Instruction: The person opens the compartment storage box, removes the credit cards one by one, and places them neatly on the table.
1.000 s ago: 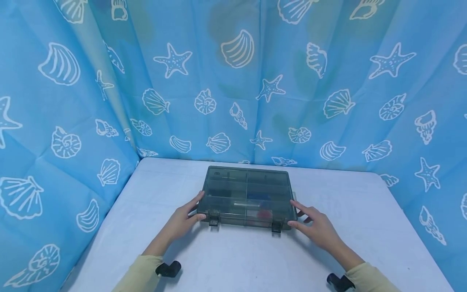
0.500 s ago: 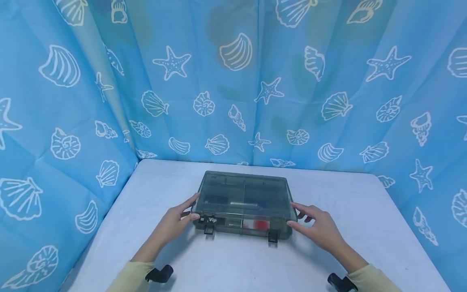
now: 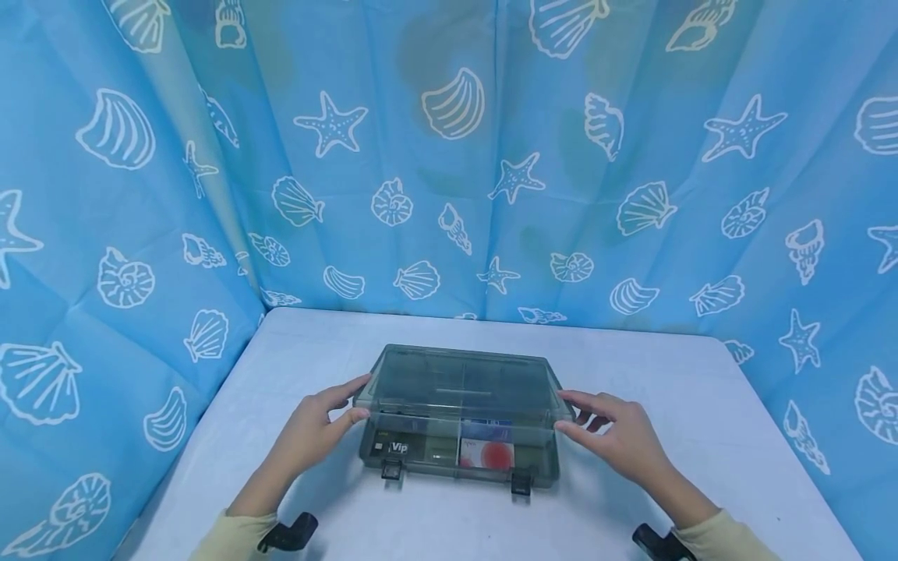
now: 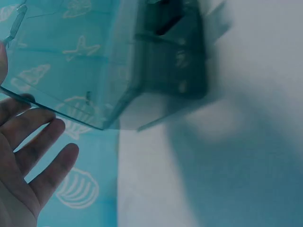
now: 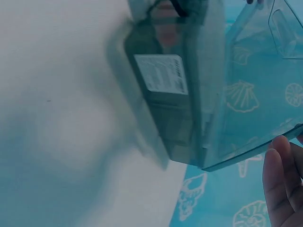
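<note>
On the white table [image 3: 631, 366], a smoky compartment box [image 3: 459, 448] sat with lid [image 3: 459, 386] part-raised; left hand [image 3: 312, 428] and right hand [image 3: 620, 436] pinched the lid's side edges.

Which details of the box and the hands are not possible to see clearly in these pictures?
- Rear compartments of the box: head view, tinted raised lid covers them.
- Small print on the cards: head view, too small.
- Side label: right wrist view, blurred.
- Left hand thumb: left wrist view, cut off by the edge.
- Right hand: right wrist view, only fingertips show.
</note>
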`<state>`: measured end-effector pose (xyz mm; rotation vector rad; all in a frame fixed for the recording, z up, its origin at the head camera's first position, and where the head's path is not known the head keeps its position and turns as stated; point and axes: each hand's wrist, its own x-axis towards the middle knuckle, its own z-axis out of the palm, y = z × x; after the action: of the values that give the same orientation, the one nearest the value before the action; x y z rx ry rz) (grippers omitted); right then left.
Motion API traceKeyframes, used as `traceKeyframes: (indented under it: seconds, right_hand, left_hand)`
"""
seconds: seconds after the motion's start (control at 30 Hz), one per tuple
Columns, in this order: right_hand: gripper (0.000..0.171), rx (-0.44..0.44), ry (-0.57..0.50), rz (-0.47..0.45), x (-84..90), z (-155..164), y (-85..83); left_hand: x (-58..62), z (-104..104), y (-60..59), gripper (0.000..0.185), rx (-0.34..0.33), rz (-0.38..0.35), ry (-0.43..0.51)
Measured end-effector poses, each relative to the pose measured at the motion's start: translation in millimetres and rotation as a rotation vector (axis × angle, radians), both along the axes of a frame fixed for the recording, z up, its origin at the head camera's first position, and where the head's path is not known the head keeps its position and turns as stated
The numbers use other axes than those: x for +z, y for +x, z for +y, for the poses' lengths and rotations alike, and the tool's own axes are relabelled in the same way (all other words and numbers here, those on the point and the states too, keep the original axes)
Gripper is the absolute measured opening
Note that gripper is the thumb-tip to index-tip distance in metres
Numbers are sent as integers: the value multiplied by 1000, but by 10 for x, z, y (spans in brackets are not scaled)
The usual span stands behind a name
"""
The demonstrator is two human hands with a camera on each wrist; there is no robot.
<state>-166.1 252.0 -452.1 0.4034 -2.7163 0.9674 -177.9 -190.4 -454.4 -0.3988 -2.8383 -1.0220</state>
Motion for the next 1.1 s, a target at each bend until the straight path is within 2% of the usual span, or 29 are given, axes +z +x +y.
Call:
traceKeyframes:
  seconds: [0.13, 0.33, 0.67, 0.83, 1.0, 1.1]
  right_hand:
    - [40, 10, -24, 32, 66, -16, 17]
    - [35, 6, -38, 64, 164, -54, 55]
    - [28, -16, -50, 43, 336, -128, 163]
    - [26, -15, -26, 70, 376, -146, 182]
    - [27, -22, 27, 186, 383, -163, 172]
    - [26, -22, -24, 284, 383, -159, 151]
  left_hand:
    - [113, -15, 35, 55, 8, 52, -31]
    - [245, -24, 76, 51, 64, 92, -71]
    - [405, -52, 148, 40, 93, 185, -98]
    - [437, -76, 148, 36, 94, 277, -131]
    - [397, -88, 115, 38, 83, 337, -118]
    - [376, -74, 86, 37, 71, 375, -66]
